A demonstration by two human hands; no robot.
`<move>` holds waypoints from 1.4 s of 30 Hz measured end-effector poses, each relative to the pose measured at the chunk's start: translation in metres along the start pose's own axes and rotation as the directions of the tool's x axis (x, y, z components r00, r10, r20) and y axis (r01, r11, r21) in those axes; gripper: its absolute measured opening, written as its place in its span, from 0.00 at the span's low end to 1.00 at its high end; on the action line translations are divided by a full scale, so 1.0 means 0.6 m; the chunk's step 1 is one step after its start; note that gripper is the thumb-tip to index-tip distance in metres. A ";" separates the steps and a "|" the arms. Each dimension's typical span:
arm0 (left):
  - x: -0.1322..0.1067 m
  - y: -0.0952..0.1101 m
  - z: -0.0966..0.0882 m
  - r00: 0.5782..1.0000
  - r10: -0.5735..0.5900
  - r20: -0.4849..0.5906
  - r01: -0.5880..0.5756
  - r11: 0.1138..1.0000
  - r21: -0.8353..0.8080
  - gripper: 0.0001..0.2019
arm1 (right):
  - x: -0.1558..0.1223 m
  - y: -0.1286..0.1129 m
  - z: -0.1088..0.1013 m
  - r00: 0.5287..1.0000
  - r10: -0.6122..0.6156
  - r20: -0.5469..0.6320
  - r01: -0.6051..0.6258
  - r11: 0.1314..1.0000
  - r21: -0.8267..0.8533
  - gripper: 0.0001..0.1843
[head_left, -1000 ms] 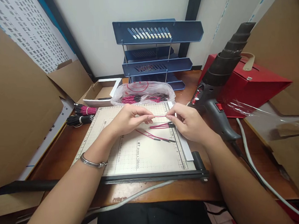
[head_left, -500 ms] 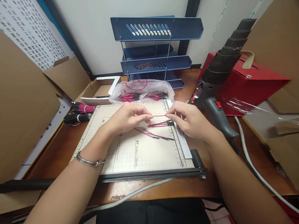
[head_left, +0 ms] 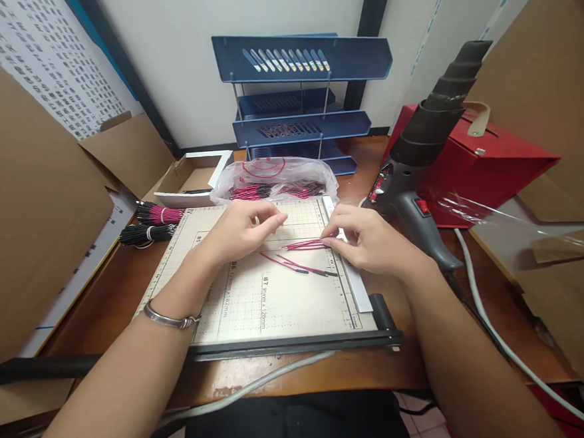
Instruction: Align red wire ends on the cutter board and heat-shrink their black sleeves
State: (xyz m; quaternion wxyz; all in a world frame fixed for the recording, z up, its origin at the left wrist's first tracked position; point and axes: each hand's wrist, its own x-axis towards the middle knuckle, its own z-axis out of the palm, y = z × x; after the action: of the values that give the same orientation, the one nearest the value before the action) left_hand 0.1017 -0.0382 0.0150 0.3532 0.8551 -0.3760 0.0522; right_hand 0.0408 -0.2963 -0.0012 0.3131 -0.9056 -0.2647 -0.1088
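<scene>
My right hand [head_left: 366,237] pinches the right end of a small group of red wires [head_left: 301,246] near the board's right edge; the fingers hide the ends they hold. To the left, my left hand [head_left: 240,229] hovers over the board with thumb stretched out and fingers loosely curled, holding nothing. Both hands are above a cream paper cutter board [head_left: 243,309] printed with grid lines. Below the group lie several loose red wires [head_left: 298,265] with black sleeves at their right ends.
Behind the board sits a plastic bag [head_left: 273,170] of red and black wires. Bundles of wires [head_left: 146,234] and an open carton [head_left: 193,176] are at the left. A heat gun [head_left: 413,170], a red box [head_left: 499,171] and a grey cable [head_left: 487,299] occupy the right; a blue tray rack [head_left: 305,128] stands behind.
The single red wire stretched between both hands is no longer between them. My left hand has let go and its thumb has opened out. My right hand has lowered to the wire group.
</scene>
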 end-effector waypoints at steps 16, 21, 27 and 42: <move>0.004 0.008 0.004 0.968 0.000 0.253 0.072 0.958 -0.277 0.10 | -0.001 -0.002 -0.007 0.993 -0.038 -0.111 0.047 0.995 0.084 0.06; 0.003 0.006 0.004 0.975 0.001 0.221 0.033 0.988 -0.151 0.13 | -0.003 0.004 -0.013 0.998 0.061 -0.008 -0.060 0.994 0.087 0.05; 0.002 -0.002 0.011 0.966 0.049 0.253 -0.069 0.995 0.068 0.10 | -0.003 0.006 -0.012 0.986 0.113 0.121 -0.116 0.993 0.017 0.07; 0.008 -0.007 0.022 0.957 0.038 0.288 -0.061 0.996 0.072 0.08 | 0.002 0.000 -0.004 0.952 0.299 0.055 -0.293 0.951 -0.100 0.13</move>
State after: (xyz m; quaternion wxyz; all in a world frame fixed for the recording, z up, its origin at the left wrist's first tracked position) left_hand 0.1058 -0.0478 0.0044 0.2592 0.8574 -0.4419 -0.0485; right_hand 0.0416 -0.2973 0.0009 0.2749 -0.9516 -0.1313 -0.0408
